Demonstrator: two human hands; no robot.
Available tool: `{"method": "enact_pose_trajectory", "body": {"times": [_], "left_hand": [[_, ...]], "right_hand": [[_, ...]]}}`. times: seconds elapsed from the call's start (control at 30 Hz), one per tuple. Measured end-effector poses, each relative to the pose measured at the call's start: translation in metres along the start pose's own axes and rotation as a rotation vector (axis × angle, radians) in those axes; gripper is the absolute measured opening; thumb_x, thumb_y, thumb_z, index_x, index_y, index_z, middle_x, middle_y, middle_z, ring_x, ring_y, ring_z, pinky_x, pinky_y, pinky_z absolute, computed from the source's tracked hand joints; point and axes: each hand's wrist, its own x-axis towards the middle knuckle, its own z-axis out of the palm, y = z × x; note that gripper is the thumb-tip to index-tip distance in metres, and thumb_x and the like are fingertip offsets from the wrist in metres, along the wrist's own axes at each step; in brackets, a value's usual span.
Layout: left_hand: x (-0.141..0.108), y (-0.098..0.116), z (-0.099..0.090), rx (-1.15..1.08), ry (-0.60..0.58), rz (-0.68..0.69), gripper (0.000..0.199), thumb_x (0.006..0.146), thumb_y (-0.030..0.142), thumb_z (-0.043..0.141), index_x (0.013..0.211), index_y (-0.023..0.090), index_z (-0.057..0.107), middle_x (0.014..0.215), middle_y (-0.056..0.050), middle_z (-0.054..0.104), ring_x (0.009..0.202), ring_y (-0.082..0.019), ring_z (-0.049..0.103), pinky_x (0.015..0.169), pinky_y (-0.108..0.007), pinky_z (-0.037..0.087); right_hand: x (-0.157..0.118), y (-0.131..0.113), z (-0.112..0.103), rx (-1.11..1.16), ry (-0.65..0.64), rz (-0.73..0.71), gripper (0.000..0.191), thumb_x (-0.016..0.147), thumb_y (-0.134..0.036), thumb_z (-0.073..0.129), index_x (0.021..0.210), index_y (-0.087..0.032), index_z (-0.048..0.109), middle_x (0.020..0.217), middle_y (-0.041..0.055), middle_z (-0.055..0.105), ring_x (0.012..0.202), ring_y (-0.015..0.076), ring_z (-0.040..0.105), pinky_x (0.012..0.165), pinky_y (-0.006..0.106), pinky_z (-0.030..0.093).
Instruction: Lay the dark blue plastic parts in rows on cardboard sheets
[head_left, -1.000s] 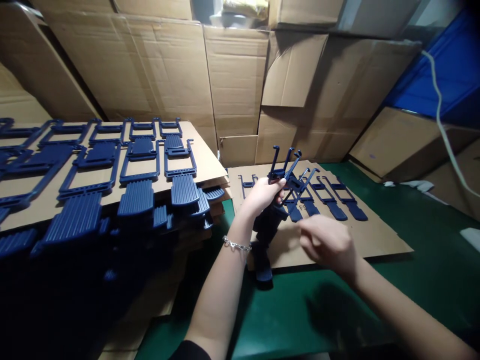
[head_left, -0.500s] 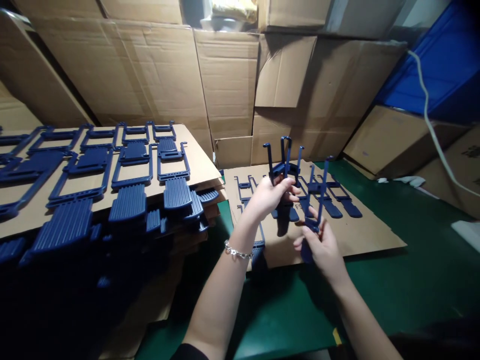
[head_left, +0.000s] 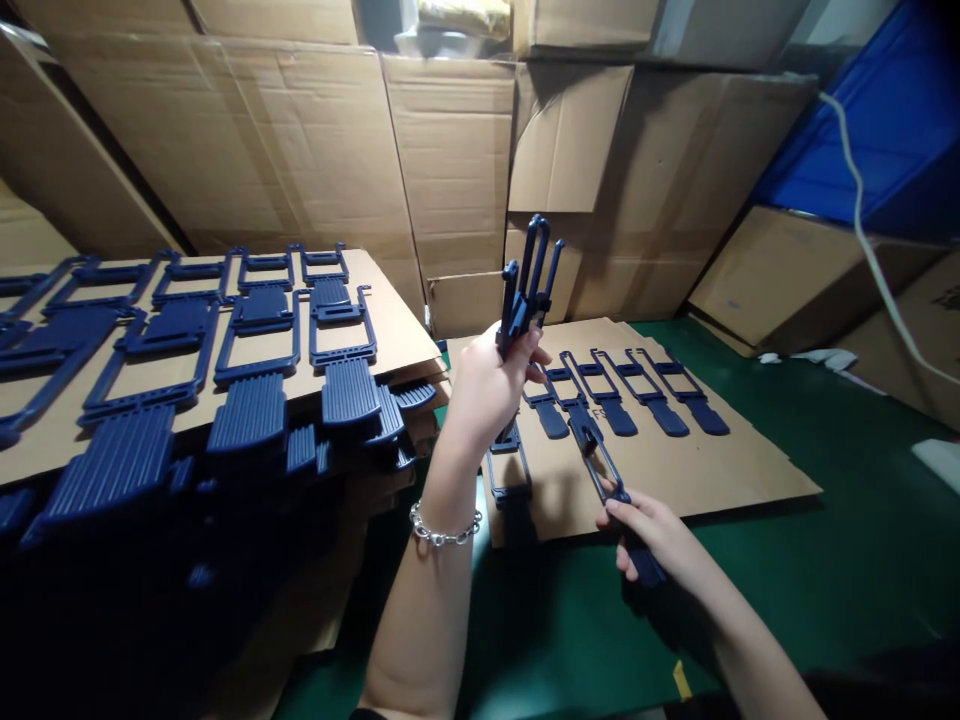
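Note:
My left hand (head_left: 489,385), with a chain bracelet at the wrist, is closed around a few dark-blue plastic frames (head_left: 534,275) that stick up above the fingers. Between the thumb and fingers of my right hand (head_left: 652,530) is one dark-blue plastic frame with a flat tab (head_left: 600,465), tilted over the near part of a cardboard sheet (head_left: 720,480). Several like frames (head_left: 652,390) lie in a row on that sheet, tabs towards me. One more frame (head_left: 510,475) lies at the sheet's left side, partly below my left hand.
On the left, a stack of cardboard sheets (head_left: 405,335) carries rows of dark-blue frames (head_left: 259,335), with ridged tabs (head_left: 251,412) over its front edge. A green tabletop (head_left: 840,560) lies beneath. Cardboard boxes (head_left: 450,150) wall the back; a blue bin (head_left: 855,130) and white cable (head_left: 862,220) are at right.
My left hand has moved left and slightly up with its frames. My right hand has moved down and nearer, and its frame has swung from upright to leaning away from me.

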Motion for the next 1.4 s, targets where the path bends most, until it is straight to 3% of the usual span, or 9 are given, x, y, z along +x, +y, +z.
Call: {"method": "enact_pose_trajectory", "body": {"times": [0.1, 0.2, 0.37, 0.67, 0.8, 1.0, 1.13, 1.27, 1.4], "left_hand": [[0.0, -0.001, 0.0, 0.021, -0.011, -0.016, 0.025, 0.083, 0.039, 0.051, 0.086, 0.014, 0.055, 0.073, -0.004, 0.061, 0.056, -0.012, 0.06, 0.052, -0.022, 0.045], [-0.001, 0.0, -0.001, 0.036, -0.008, -0.008, 0.024, 0.084, 0.038, 0.05, 0.086, 0.015, 0.055, 0.073, -0.003, 0.062, 0.056, -0.011, 0.059, 0.052, -0.022, 0.046], [0.001, -0.002, -0.001, 0.032, -0.033, -0.036, 0.022, 0.084, 0.035, 0.05, 0.084, 0.014, 0.055, 0.072, -0.004, 0.061, 0.056, -0.011, 0.059, 0.055, -0.022, 0.047], [0.008, -0.026, 0.024, -0.175, -0.231, -0.445, 0.008, 0.081, 0.017, 0.05, 0.075, 0.012, 0.051, 0.063, -0.002, 0.057, 0.049, -0.01, 0.056, 0.054, -0.024, 0.047], [0.007, -0.034, 0.031, -0.261, -0.333, -0.499, 0.013, 0.08, 0.019, 0.052, 0.07, 0.012, 0.054, 0.06, 0.0, 0.055, 0.05, -0.007, 0.052, 0.055, -0.022, 0.041], [0.005, -0.041, 0.036, -0.339, -0.392, -0.473, 0.02, 0.073, 0.03, 0.063, 0.069, 0.012, 0.056, 0.061, 0.002, 0.051, 0.056, -0.006, 0.045, 0.051, -0.019, 0.03], [0.002, -0.04, 0.045, -0.403, -0.405, -0.487, 0.022, 0.07, 0.032, 0.066, 0.072, 0.012, 0.057, 0.066, 0.002, 0.051, 0.06, -0.006, 0.045, 0.054, -0.018, 0.032], [-0.001, -0.034, 0.052, -0.387, -0.43, -0.465, 0.019, 0.08, 0.03, 0.055, 0.072, 0.013, 0.059, 0.066, 0.001, 0.054, 0.062, -0.007, 0.05, 0.059, -0.019, 0.036], [0.001, -0.029, 0.045, -0.364, -0.357, -0.503, 0.021, 0.085, 0.028, 0.048, 0.078, 0.013, 0.06, 0.07, -0.001, 0.059, 0.065, -0.009, 0.056, 0.068, -0.023, 0.042]], "right_hand": [[-0.003, -0.001, 0.004, -0.052, -0.003, 0.005, 0.045, 0.073, -0.05, 0.052, 0.102, -0.016, 0.049, 0.097, 0.0086, 0.058, 0.041, 0.0096, 0.053, 0.034, 0.023, 0.04], [-0.008, 0.0, 0.008, -0.223, 0.118, -0.044, 0.057, 0.074, -0.049, 0.051, 0.121, -0.018, 0.045, 0.089, 0.0063, 0.06, 0.043, 0.0137, 0.054, 0.039, 0.029, 0.045], [-0.006, 0.0, 0.023, -0.772, 0.377, -0.306, 0.052, 0.073, -0.042, 0.055, 0.115, -0.011, 0.056, 0.107, 0.0156, 0.06, 0.096, 0.0307, 0.059, 0.078, 0.043, 0.049], [0.016, -0.017, 0.05, -1.124, 0.419, -0.334, 0.048, 0.079, -0.036, 0.049, 0.116, -0.007, 0.054, 0.101, 0.0202, 0.058, 0.076, 0.0278, 0.061, 0.054, 0.034, 0.044], [0.012, -0.037, 0.039, -0.99, 0.424, -0.405, 0.037, 0.084, -0.041, 0.041, 0.101, -0.015, 0.062, 0.087, 0.0127, 0.06, 0.07, 0.0228, 0.059, 0.054, 0.032, 0.043], [0.007, -0.051, 0.035, -0.415, 0.462, -0.465, 0.076, 0.073, -0.059, 0.051, 0.131, -0.012, 0.041, 0.078, 0.004, 0.057, 0.053, 0.0119, 0.05, 0.054, 0.027, 0.045], [0.011, -0.052, 0.041, -0.374, 0.565, -0.436, 0.089, 0.067, -0.049, 0.059, 0.14, -0.009, 0.028, 0.08, 0.0042, 0.058, 0.053, 0.0117, 0.05, 0.058, 0.028, 0.047], [0.012, -0.05, 0.034, -0.339, 0.609, -0.448, 0.088, 0.066, -0.039, 0.059, 0.142, -0.012, 0.023, 0.083, 0.0045, 0.059, 0.063, 0.0147, 0.056, 0.066, 0.03, 0.047], [0.002, -0.039, 0.015, -0.207, 0.596, -0.42, 0.077, 0.07, -0.04, 0.055, 0.139, -0.015, 0.031, 0.073, 0.0007, 0.052, 0.056, 0.0113, 0.049, 0.053, 0.024, 0.043]]}}
